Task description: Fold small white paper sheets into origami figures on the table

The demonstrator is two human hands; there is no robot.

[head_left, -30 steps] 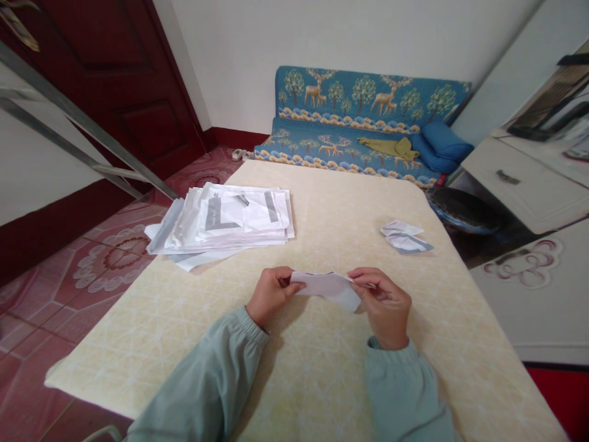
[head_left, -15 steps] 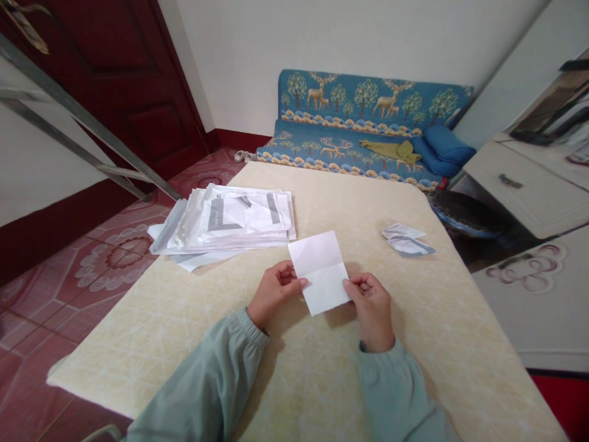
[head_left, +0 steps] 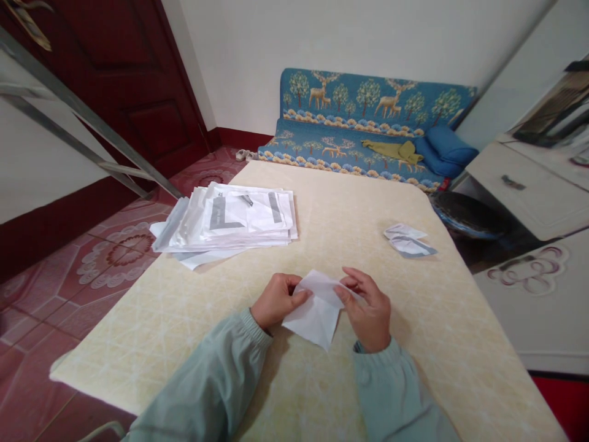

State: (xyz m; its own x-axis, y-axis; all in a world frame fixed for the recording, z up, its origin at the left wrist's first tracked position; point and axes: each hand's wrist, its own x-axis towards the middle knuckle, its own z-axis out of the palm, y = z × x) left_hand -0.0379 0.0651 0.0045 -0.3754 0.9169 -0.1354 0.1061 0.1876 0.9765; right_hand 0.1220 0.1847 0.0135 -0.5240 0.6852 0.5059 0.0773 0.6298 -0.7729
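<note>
A small sheet of white paper (head_left: 314, 316) with crease lines is held between my two hands, just above the patterned tabletop. My left hand (head_left: 280, 301) pinches its left edge, thumb on top. On the other side, my right hand (head_left: 368, 310) grips the paper's right edge between thumb and fingers, and the paper bends upward there. Part of the sheet is hidden behind my fingers. A folded piece of printed paper (head_left: 409, 240) lies farther off on the right of the table.
A stack of papers and plastic bags (head_left: 243, 215) sits at the table's (head_left: 193, 344) far left. Beyond stands a blue patterned sofa (head_left: 340, 141) with a yellow-green cloth. To the right is a white cabinet (head_left: 529, 184); a metal ladder (head_left: 110, 135) leans at left.
The paper has been drawn nearer to me and bent, its flat upright face now tilted and creased. My right hand's fingers have shifted up along its edge.
</note>
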